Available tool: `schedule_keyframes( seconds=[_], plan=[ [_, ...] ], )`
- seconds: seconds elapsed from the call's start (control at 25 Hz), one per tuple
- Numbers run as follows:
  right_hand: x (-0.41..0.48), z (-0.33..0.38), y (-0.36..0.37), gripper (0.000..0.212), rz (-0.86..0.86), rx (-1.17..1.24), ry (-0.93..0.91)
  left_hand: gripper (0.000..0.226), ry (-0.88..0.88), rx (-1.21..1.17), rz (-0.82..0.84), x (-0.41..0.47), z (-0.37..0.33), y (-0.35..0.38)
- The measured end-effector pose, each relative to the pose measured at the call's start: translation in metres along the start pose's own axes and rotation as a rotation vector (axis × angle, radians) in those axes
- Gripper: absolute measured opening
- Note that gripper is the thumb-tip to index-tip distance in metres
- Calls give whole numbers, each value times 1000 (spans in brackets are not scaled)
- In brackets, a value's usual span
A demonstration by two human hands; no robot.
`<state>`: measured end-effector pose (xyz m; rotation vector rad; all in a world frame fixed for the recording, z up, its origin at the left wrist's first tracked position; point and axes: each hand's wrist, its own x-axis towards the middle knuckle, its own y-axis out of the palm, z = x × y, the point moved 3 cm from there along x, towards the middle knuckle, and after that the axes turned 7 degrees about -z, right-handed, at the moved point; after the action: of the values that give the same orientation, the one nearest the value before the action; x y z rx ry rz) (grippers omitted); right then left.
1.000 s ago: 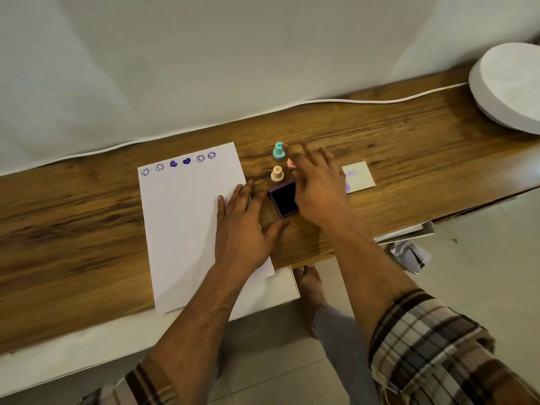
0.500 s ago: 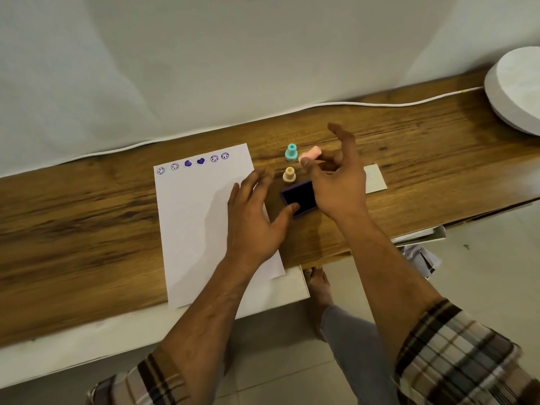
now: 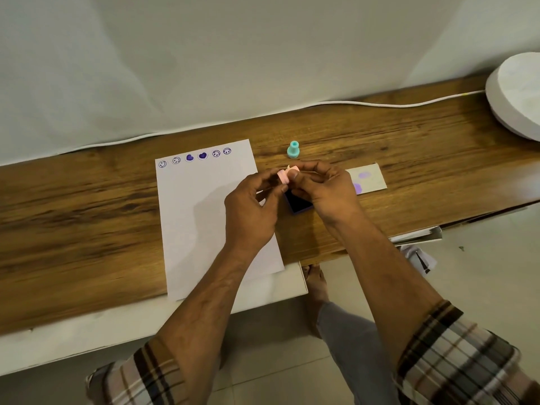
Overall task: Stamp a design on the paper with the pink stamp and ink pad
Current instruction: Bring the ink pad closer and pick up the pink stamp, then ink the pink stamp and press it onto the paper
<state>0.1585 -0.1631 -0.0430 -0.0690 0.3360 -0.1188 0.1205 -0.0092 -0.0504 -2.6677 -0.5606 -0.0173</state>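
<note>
A small pink stamp (image 3: 283,176) is held between the fingertips of both hands, just above the wooden desk. My left hand (image 3: 251,211) pinches its left end and hovers over the right edge of the white paper (image 3: 201,217). My right hand (image 3: 324,190) grips its other end from the right. Directly below the hands lies the dark purple ink pad (image 3: 298,203), open and partly covered by my right hand. The paper carries a row of purple smiley and heart prints (image 3: 195,157) along its top edge.
A teal stamp (image 3: 293,149) stands upright behind the hands. A beige stamp (image 3: 289,168) peeks out behind my fingers. A small card with purple smudges (image 3: 369,179) lies to the right. A white cable (image 3: 380,104) runs along the desk's back, and a round white object (image 3: 517,97) sits far right.
My right hand has lifted the pink stamp off the desk and brought it toward me. My left hand has left the paper and taken hold of the stamp's other end.
</note>
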Motion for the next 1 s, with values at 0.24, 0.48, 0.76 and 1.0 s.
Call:
schedule_keyframes(
  seconds=[0.24,0.48,0.76,1.0],
  plan=[
    [0,-2,-1,26,41,26,-10,28,-42,-2,22,1,-3,-3],
    [2,5,-10,28,-19,-136,-130,27,-114,7,28,1,4,2],
    [14,-10,-25,24,-66,-563,-206,30,-163,77,67,1,20,7],
    [10,-10,-16,23,-29,-754,-354,31,-124,134,96,1,23,11]
  ],
)
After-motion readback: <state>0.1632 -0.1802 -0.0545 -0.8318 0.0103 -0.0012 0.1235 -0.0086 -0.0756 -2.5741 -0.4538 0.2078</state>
